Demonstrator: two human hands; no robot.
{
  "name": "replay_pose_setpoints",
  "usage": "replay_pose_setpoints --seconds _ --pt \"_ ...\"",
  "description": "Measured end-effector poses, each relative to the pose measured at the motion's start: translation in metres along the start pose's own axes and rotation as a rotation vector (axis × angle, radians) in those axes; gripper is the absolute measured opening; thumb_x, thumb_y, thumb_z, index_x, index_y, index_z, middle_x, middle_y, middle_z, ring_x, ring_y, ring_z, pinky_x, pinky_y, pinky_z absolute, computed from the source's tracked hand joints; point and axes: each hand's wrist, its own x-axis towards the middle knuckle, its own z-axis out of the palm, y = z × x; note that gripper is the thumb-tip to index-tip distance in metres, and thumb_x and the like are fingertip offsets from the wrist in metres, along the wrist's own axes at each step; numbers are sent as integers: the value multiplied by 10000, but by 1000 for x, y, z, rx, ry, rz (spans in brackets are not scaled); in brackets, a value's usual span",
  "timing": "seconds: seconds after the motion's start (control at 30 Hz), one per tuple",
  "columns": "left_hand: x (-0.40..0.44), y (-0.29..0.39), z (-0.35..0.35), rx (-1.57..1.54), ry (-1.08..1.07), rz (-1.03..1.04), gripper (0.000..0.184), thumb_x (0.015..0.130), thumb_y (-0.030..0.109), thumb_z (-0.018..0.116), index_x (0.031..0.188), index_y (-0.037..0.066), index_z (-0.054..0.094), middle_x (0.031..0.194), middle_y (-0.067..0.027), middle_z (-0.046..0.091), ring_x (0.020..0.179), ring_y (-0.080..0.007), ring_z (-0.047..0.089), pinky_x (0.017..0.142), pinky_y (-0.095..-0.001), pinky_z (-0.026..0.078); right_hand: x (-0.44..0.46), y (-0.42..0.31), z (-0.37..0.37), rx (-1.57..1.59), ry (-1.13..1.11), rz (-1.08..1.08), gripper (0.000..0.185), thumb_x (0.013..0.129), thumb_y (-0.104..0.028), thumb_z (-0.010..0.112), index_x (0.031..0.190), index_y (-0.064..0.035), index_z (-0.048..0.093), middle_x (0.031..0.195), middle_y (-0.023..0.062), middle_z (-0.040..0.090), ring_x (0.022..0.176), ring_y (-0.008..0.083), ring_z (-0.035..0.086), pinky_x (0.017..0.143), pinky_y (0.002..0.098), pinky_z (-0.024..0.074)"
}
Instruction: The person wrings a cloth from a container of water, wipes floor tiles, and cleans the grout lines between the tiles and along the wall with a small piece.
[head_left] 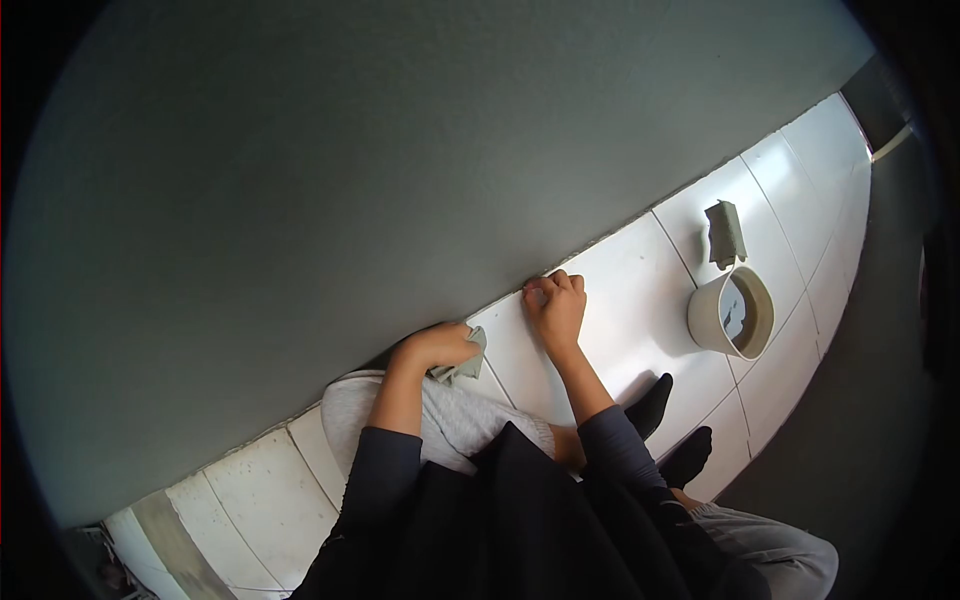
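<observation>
My left hand [438, 346] is closed around a crumpled grey-green cloth-like piece [467, 358], close to the foot of the grey wall. Part of that piece is hidden under my fingers. To its right, my right hand [557, 303] rests at the seam where the wall [400, 180] meets the white tiled floor [625, 300]. Thumb and fingers there are curled into a pinch. Whatever lies between them, if anything, is too small to make out.
A cream bucket [708, 318] holding some liquid stands on the tiles to the right. Beside it lies a folded grey-green piece [726, 235]. My feet in black socks [650, 405] are on the floor below the bucket. A rough edge runs along the wall's base.
</observation>
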Motion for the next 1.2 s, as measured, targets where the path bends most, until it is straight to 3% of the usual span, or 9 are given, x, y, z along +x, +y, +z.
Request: replay_pose_setpoints --seconds 0.13,0.23,0.3,0.4,0.47,0.63,0.97,1.1,1.2 --pt "-1 -3 2 20 -15 -30 478 789 343 499 1044 -47 608 1035 -241 630 935 -315 626 823 -384 470 18 13 -12 -59 49 115 59 700 -158 707 743 -119 698 829 22 567 877 254 480 716 374 388" --pt "0 1 -1 24 -17 -17 475 790 343 497 1039 -47 607 1038 -236 631 936 -311 626 824 -385 469 14 6 -6 -68 48 137 51 703 -154 702 739 -119 698 833 25 567 890 255 480 724 378 388" --pt "-2 3 -2 23 -8 -12 472 791 343 496 1036 -45 608 1039 -234 631 937 -309 626 825 -385 469 7 -1 -3 -27 -78 131 53 696 -158 707 736 -124 700 836 18 562 909 253 476 735 373 387" --pt "-4 -1 0 30 -3 -5 469 792 341 495 1039 -41 609 1042 -233 630 943 -310 625 831 -387 466 16 7 -10 -63 -30 101 61 682 -158 712 732 -123 701 834 11 550 911 247 474 734 379 391" --pt "-2 -4 5 -23 73 24 428 798 313 518 927 -84 611 912 -235 649 806 -269 630 745 -359 475 23 11 -14 -62 16 187 61 670 -156 713 727 -135 704 841 9 543 915 243 470 735 381 391" --pt "2 -5 4 10 63 55 427 797 310 509 939 -79 612 927 -238 649 812 -274 631 752 -362 475 14 3 -6 -60 -101 139 57 668 -171 712 724 -157 707 849 3 545 914 248 463 723 376 379" --pt "5 -8 6 22 63 52 430 792 315 509 935 -76 614 916 -243 648 832 -286 634 760 -368 477 16 10 -5 -88 -57 112 84 663 -197 730 729 -149 707 881 8 540 929 251 463 725 383 382" --pt "1 -2 3 4 46 7 431 791 314 509 941 -75 615 918 -243 649 828 -290 634 761 -370 477 22 10 -6 -94 2 202 81 668 -177 711 747 -157 708 888 5 537 932 248 458 732 387 381" --pt "2 -2 3 27 68 37 436 793 315 507 962 -72 614 941 -246 646 831 -291 634 767 -372 476 12 2 -2 -106 -112 93 87 681 -171 697 765 -152 709 885 9 540 918 247 460 732 384 380"
